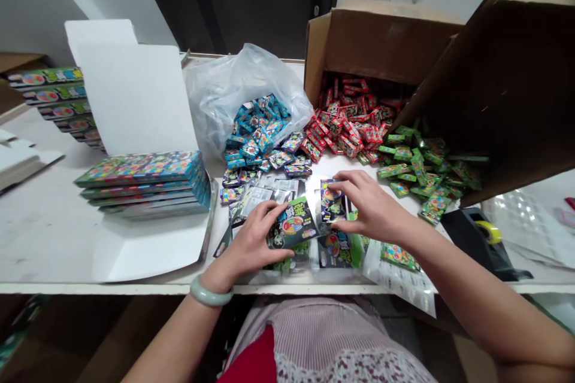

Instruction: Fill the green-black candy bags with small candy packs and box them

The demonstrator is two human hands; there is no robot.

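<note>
Where the table (pixel 45 233) ends at its front edge, farthest from the cardboard box (pixel 381 42), a pale bangle (pixel 210 293) is worn on the left wrist. Just beyond it, in front of the box and to its left, the left hand (pixel 249 242) is seen with fingers curled and thumb pressed on a green-and-black packet (pixel 294 224), which is gripped at its left edge. Straight in front of the box, the right hand (pixel 372 206) is closed narrowly, thumb against fingertips, on a small dark packet (pixel 332 204) just beside the first. Well left of the box, a stack of printed cartons (pixel 148 182) is set on a white card (pixel 148 248). Red packets (pixel 350 122) are spilled from the box's mouth; blue packets (pixel 258 128) in a clear bag (pixel 224 87) are heaped just left of it, green packets (pixel 422 167) just right.
</note>
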